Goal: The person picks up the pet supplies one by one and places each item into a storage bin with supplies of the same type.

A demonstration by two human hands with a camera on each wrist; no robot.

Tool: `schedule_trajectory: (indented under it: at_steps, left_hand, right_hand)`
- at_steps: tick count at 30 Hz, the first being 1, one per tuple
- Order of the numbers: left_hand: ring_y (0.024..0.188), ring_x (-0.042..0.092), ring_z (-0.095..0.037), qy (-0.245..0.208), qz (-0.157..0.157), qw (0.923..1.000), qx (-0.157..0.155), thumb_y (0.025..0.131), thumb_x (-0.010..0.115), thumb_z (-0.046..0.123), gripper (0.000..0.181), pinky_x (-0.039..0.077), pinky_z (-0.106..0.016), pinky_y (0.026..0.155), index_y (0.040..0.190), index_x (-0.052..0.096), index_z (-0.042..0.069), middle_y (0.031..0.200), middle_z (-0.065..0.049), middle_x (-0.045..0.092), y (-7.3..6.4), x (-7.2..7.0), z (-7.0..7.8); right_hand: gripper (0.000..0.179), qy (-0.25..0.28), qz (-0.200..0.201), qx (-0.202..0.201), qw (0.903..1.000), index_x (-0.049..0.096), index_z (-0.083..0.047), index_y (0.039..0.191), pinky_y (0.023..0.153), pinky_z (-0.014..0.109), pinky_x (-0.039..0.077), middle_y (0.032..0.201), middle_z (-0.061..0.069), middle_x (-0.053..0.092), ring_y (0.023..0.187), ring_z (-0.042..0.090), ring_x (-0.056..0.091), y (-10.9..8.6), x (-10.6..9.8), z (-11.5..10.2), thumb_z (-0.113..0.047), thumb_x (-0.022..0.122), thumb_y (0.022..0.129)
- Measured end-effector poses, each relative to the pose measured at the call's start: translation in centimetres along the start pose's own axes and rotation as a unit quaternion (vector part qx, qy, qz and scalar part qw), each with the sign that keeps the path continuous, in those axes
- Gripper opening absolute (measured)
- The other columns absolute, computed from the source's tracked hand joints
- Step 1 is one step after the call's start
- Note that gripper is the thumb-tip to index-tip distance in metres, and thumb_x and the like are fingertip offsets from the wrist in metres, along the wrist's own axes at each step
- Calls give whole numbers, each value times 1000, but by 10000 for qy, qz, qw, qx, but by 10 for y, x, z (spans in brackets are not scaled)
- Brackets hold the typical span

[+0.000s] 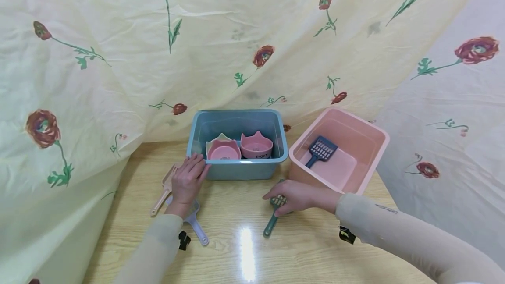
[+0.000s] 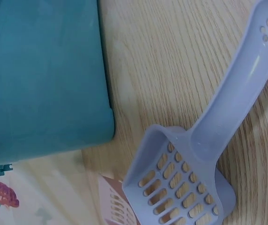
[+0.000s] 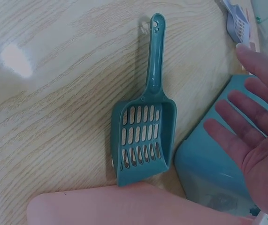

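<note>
My left hand [image 1: 189, 179] grips the front left corner of a blue litter box [image 1: 240, 171], fingers at the rim and thumb along the front wall. Under that wrist lies a lavender litter scoop [image 2: 227, 108], with a pale pink scoop [image 1: 159, 200] beside it. Over a dark green litter scoop [image 3: 155, 93] my right hand [image 1: 293, 195] is held with fingers spread and nothing in its grasp. The green scoop lies flat on the wooden table, its slotted head near the pink litter box [image 1: 378, 157].
Inside the blue box sit pink cat-eared bowls [image 1: 256, 146], one with a pale green-edged bowl behind it. A navy slotted scoop [image 1: 322, 148] rests in the pink box, which stands angled at the right. Flowered cloth [image 1: 221, 56] hangs behind the table.
</note>
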State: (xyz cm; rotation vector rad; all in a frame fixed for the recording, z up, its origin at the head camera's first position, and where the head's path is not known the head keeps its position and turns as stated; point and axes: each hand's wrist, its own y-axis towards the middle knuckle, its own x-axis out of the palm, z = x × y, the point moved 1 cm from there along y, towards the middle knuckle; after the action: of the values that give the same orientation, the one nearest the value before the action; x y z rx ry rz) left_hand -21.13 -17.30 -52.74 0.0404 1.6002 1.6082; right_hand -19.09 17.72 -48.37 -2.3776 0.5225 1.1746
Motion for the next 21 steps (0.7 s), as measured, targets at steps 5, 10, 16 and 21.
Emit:
schedule_trajectory:
  at_steps: [5,10,16,21]
  left_hand:
    - [106,77,-39,-61,-9,9999,-112,86,90,13,23,60,-57,95,103,79,1,110,-19,80,0,0,1]
    - [105,78,-39,-40,-38,9998,-210,75,96,7,32,61,-57,93,101,79,0,109,-19,80,1,0,2]
    - [103,78,-38,-49,89,9995,-290,73,96,9,32,61,-56,92,98,79,0,107,-18,80,2,2,3]
    - [104,78,-39,-11,142,9994,-302,77,95,13,30,61,-56,93,99,79,0,107,-19,80,2,3,3]
  right_hand:
    - [53,-67,-147,155,9998,71,-10,139,111,37,54,137,3,73,130,21,66,3,2,0,-22,88,91]
    - [55,-116,-451,381,9982,71,-13,140,111,34,53,139,-2,72,132,18,65,5,3,-2,-22,90,89]
    - [55,-359,-564,313,9973,71,-13,140,110,34,54,139,-1,72,132,19,65,5,3,-5,-21,89,90]
    - [53,-463,-549,104,9974,71,-10,139,111,35,54,137,2,73,131,21,65,4,4,-5,-17,89,90]
